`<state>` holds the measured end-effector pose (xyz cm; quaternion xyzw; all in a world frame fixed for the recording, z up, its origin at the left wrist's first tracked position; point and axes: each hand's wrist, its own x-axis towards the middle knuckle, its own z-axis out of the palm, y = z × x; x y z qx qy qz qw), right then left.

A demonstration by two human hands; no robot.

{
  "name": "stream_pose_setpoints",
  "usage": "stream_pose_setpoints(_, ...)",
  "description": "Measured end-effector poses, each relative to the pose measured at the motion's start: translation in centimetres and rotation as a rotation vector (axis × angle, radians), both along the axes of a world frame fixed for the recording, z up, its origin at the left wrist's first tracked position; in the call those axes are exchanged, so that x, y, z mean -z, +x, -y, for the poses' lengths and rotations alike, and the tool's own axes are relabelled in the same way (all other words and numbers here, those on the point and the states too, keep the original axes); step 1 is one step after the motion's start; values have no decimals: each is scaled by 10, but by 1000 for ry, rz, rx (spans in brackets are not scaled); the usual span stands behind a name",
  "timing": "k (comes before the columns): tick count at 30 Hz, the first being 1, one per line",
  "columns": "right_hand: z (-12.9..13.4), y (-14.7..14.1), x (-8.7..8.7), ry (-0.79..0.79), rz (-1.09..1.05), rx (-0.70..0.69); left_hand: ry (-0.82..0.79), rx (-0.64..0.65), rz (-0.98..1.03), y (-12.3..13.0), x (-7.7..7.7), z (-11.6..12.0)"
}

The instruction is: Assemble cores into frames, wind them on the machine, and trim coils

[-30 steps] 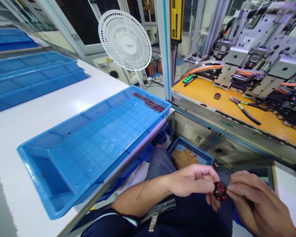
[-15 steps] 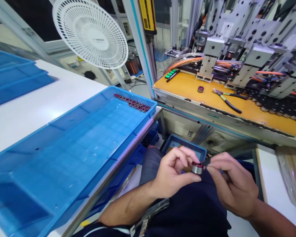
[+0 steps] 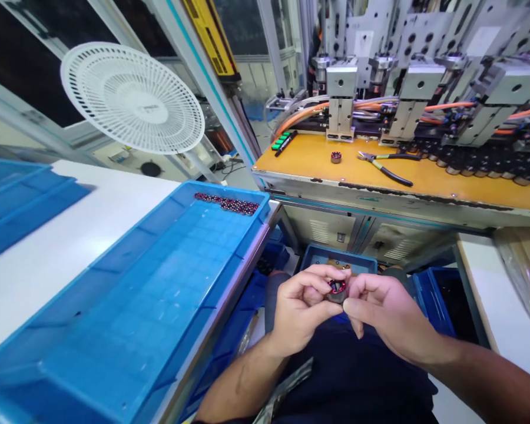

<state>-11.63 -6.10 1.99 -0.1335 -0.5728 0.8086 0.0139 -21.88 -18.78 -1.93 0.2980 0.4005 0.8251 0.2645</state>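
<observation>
Above my lap I hold a small motor stator (image 3: 337, 291), a ring with a grey metal side and red and black windings on top. My left hand (image 3: 301, 300) grips its left side between thumb and fingers. From the right, my right hand (image 3: 380, 303) is closed against the same stator, thumb tip at its lower edge. The fingertips hide part of the ring. On the orange machine bench beyond stands a similar stator (image 3: 335, 157), with cutting pliers (image 3: 391, 166) to its right.
A long blue tray (image 3: 159, 259) on the white table holds rows of stators (image 3: 227, 204) at its far end. Machine heads (image 3: 342, 100) rise behind the bench. A white fan (image 3: 135, 100) stands at the back left. A blue bin (image 3: 340, 257) sits low beyond my hands.
The stator has tilted so its open top faces me more. My right hand has moved left and closed in against it. The camera view has shifted.
</observation>
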Motion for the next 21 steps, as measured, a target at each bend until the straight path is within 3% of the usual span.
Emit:
stream_pose_setpoints(4,2,-2,5,-56,-76,-68,19,22,-25,0,4,0)
stream_pose_setpoints(7,3,-1,12,65,-191,-4,21,34,-2,-2,7,-5)
stream_pose_setpoints(9,0,-1,18,320,-353,170,-20,8,99,-5,10,-12)
stream_pose_setpoints(12,-14,-1,25,999,-625,484,-214,-219,179,-9,19,-18)
stream_pose_setpoints(14,-27,-2,31,1428,-718,607,-322,-444,-44,-7,22,-15)
stream_pose_setpoints(16,-40,-2,36,1653,-775,627,-345,-563,-439,0,21,-8)
stream_pose_setpoints(18,-49,-2,40,1720,-840,582,-328,-544,-763,9,11,-3)
stream_pose_setpoints(21,-53,-1,44,1759,-937,513,-347,-485,-857,16,-9,-6)
